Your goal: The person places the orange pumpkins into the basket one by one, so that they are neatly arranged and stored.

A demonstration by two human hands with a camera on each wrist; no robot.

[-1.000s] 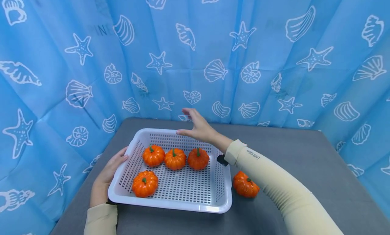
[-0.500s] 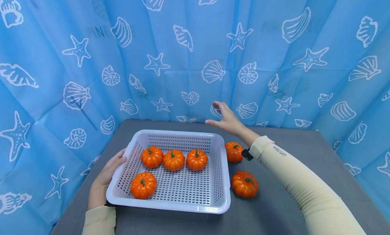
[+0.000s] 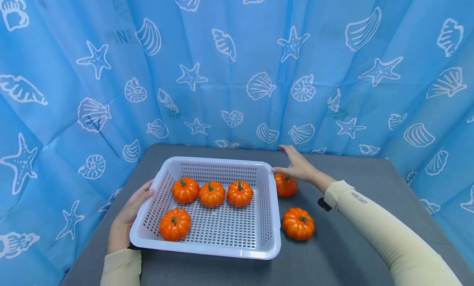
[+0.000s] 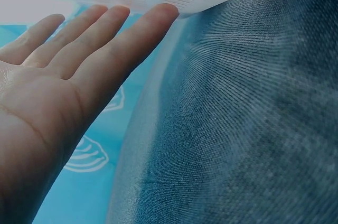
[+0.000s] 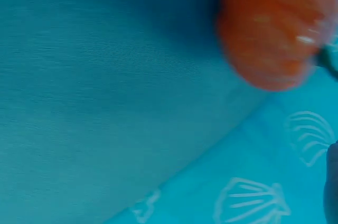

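A white plastic basket (image 3: pixel 200 253) holds several small orange pumpkins: three in a row, the right one a pumpkin (image 3: pixel 240 194), and another pumpkin (image 3: pixel 175 224) at its near left. My left hand (image 3: pixel 134 203) lies along the basket's left side; in the left wrist view its straight fingers (image 4: pixel 113 47) reach the basket wall. Just past the right rim, my right hand (image 3: pixel 299 166) hovers with thumb and fingers spread, partly covering a pumpkin (image 3: pixel 286 187) on the table. That pumpkin (image 5: pixel 274 28) appears blurred in the right wrist view.
Nearer on the grey table (image 3: pixel 355 187), another pumpkin (image 3: pixel 298 224) sits right of the basket. A blue curtain (image 3: pixel 237 72) with white shells and starfish hangs behind the table's far edge.
My right hand has moved from over the basket to the right, then down to the far pumpkin on the table. My left hand stays at the basket.
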